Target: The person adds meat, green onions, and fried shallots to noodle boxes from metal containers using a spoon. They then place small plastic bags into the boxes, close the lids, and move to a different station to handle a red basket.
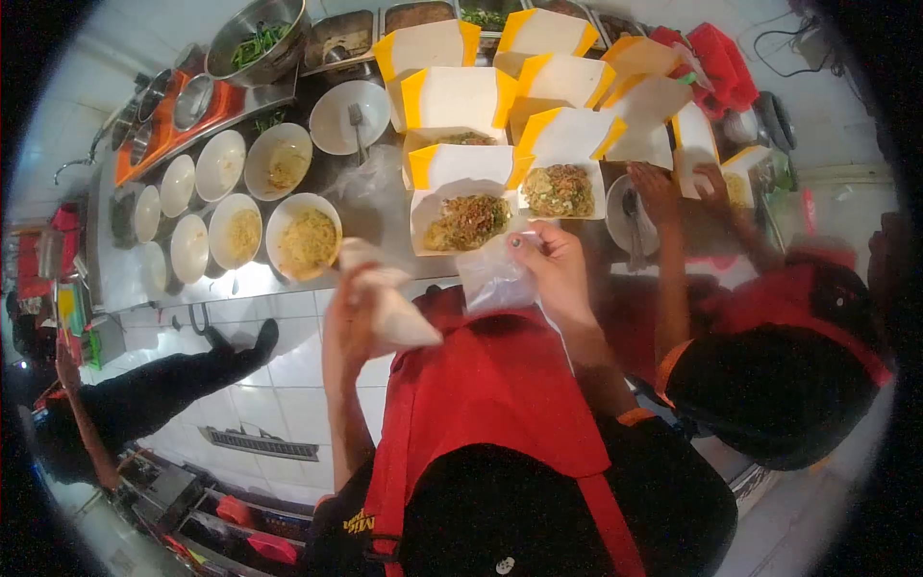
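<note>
My left hand (356,313) is closed round a whitish folded thing (409,322) like a cloth or wrapper, smeared by motion. My right hand (558,274) pinches a clear plastic bag (495,274) between thumb and fingers, just in front of the counter edge. Right behind the bag stands an open yellow-and-white box (469,171) holding noodles with brown topping (468,223). Beside it, another open box (569,135) holds topped noodles (558,190). A bowl of yellow noodles (306,237) sits near my left hand.
Several white bowls (219,165) cover the left of the counter. One bowl (350,117) holds a fork. At the back are a steel bowl of greens (255,43) and food trays. A co-worker's hands (659,192) work among boxes at right; another person's legs (183,385) show at left.
</note>
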`<state>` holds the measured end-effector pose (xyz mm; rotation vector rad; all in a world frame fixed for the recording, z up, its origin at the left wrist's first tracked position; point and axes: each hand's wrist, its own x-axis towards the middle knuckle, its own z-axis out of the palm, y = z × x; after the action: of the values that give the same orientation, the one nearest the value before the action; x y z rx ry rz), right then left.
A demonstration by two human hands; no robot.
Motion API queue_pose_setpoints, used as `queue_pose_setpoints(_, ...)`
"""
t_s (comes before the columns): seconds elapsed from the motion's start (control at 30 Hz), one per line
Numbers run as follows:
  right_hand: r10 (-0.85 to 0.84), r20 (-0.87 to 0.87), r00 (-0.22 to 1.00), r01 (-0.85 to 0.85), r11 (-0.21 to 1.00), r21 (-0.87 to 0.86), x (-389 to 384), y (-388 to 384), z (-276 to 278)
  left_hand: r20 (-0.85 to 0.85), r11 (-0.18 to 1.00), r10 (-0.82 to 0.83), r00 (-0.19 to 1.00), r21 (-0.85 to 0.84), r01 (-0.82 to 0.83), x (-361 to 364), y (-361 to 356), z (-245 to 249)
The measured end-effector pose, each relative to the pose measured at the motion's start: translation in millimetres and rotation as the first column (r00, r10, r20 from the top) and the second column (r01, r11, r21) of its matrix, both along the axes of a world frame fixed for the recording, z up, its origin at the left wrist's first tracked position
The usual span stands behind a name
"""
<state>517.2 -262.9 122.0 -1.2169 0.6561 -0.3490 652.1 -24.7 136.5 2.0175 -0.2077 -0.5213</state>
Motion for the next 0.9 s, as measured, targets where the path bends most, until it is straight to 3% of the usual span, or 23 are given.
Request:
queue_pose_setpoints(0.07, 0.041, -0.048, 0.998, -0.044, 0.997, -0.057, 5.5, 8.3, 1.9, -0.417, 0.947, -0.299, 0.858, -0.237, 0.216, -3.0, -3.3, -5.9)
queue_pose_setpoints(0.1, 0.056, -0.016, 0.998, -0.058, 0.977, -0.203, 9.6, 13.5, 11.1, -0.415, 0.948, -0.297, 0.86, -0.236, 0.213, -6.9, -8.2, -6.7)
queue_pose_setpoints(0.2, 0.079, -0.004, 0.997, -0.078, 0.975, -0.207, 7.7, 17.9, 6.5, -0.282, 0.907, -0.358, 0.89, -0.329, 0.261, -21.0, -30.7, -5.4)
queue_pose_setpoints(0.27, 0.077, -0.008, 0.997, -0.076, 0.957, -0.279, 3.2, 15.0, -10.2, 0.147, 0.953, -0.287, 0.947, -0.06, 0.298, -26.8, -39.9, 5.4)
queue_pose_setpoints(0.33, 0.074, -0.012, 0.997, -0.073, 0.936, -0.345, 3.0, 15.3, -4.9, 0.204, 0.954, -0.285, 0.936, -0.036, 0.298, -32.6, -44.3, 14.0)
queue_pose_setpoints(0.4, 0.162, -0.177, 0.971, -0.219, 0.898, -0.382, 2.6, 18.5, 10.4, 0.259, 0.955, -0.284, 0.923, -0.013, 0.297, -38.3, -52.8, 18.0)
queue_pose_setpoints(0.43, 0.164, -0.047, 0.985, -0.169, 0.91, -0.377, 5.1, 23.6, 9.9, 0.326, 0.944, -0.319, 0.89, 0.027, 0.328, -40.7, -59.7, 19.1)
queue_pose_setpoints(0.47, 0.152, -0.047, 0.987, -0.158, 0.912, -0.379, 3.7, 26.1, 9.2, 0.389, 0.932, -0.353, 0.851, 0.069, 0.355, -42.6, -64.2, 19.7)
queue_pose_setpoints(0.53, 0.192, -0.016, 0.981, -0.191, 0.959, -0.211, 2.0, 26.4, 6.9, 0.39, 0.933, -0.35, 0.852, 0.068, 0.353, -43.1, -68.8, 11.4)
queue_pose_setpoints(0.7, 0.123, -0.015, 0.992, -0.123, 0.966, -0.226, -5.4, 17.5, 1.0, 0.332, 0.93, -0.362, 0.871, 0.058, 0.364, -46.9, -72.2, -2.2)
queue_pose_setpoints(0.77, 0.158, -0.12, 0.98, -0.184, 0.949, -0.255, -8.7, 12.9, 6.7, 0.236, 0.917, -0.348, 0.907, -0.115, 0.382, -48.2, -74.5, 1.9)
queue_pose_setpoints(0.9, 0.141, -0.038, 0.989, -0.144, 0.982, -0.124, -11.7, 12.6, 5.5, 0.132, 0.919, -0.308, 0.942, -0.215, 0.331, -46.3, -65.2, -2.4)
